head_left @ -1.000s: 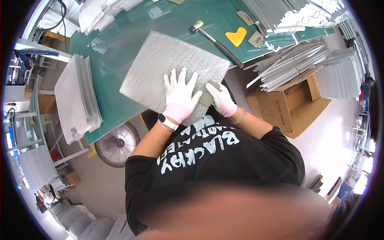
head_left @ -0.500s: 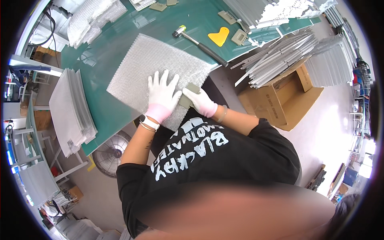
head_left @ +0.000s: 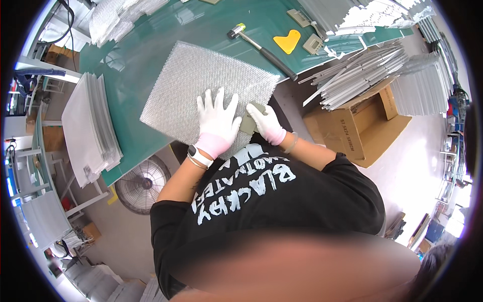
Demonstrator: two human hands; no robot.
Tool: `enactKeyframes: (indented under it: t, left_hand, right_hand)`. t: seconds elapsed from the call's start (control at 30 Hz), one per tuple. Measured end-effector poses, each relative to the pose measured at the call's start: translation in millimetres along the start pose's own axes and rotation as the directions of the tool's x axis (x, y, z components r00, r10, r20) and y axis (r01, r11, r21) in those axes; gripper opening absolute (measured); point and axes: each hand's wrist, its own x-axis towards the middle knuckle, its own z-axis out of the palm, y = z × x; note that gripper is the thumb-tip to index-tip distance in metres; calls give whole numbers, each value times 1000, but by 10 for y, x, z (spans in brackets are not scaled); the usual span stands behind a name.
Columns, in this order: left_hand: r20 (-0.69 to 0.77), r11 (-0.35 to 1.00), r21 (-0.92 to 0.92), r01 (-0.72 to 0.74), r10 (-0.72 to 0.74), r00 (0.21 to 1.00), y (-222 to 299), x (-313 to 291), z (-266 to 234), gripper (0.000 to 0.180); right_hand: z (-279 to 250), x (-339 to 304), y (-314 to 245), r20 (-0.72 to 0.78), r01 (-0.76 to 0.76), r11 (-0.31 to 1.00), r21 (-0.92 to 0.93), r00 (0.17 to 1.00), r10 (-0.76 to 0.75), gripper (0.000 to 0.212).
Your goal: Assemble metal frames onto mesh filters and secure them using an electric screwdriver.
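Observation:
A silvery metal mesh panel [head_left: 183, 83], with a fine honeycomb-like pattern, lies across the near edge of the green table, its near corner close to my shirt. My left hand [head_left: 218, 123], in a white glove with a pink cuff, rests flat on the panel with fingers spread. Beside it, my gloved right hand [head_left: 270, 124] grips a flat grey-green plastic block [head_left: 248, 124] against the panel's near right edge. The right fingers partly cover the block, and its underside is hidden.
On the green table [head_left: 136, 65] lie a hammer [head_left: 266, 54], a yellow scraper [head_left: 287, 42] and more grey-green blocks [head_left: 313, 44]. Stacked mesh panels [head_left: 85, 126] stand at left. An opened cardboard box [head_left: 347, 131] and metal strips [head_left: 362, 75] are at right; a fan [head_left: 143, 183] stands below left.
The whole view has shifted slightly. Relative to the table, the panel and both hands sit a little nearer to me. My right hand still grips the block at the panel's edge.

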Motion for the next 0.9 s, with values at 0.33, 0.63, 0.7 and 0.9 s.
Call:
enactKeyframes:
  t: [0.33, 0.63, 0.7, 0.9]
  left_hand:
    - [-11, 998, 48, 35, -35, 999, -15, -15, 72, 60]
    - [-31, 997, 76, -2, 4, 999, -178, 33, 90, 54]
    - [-60, 999, 37, -33, 35, 998, -270, 44, 97, 54]
    - [-166, 995, -47, -92, 83, 983, -330, 90, 55, 49]
  right_hand:
    - [72, 105, 67, 1, -64, 970, 234, 998, 66, 17]
    - [80, 153, -244, 350, -320, 924, -208, 858, 376, 34]
    - [62, 150, -209, 396, -300, 926, -230, 840, 370, 38]
    - [-184, 37, -156, 472, -140, 889, -436, 805, 359, 42]
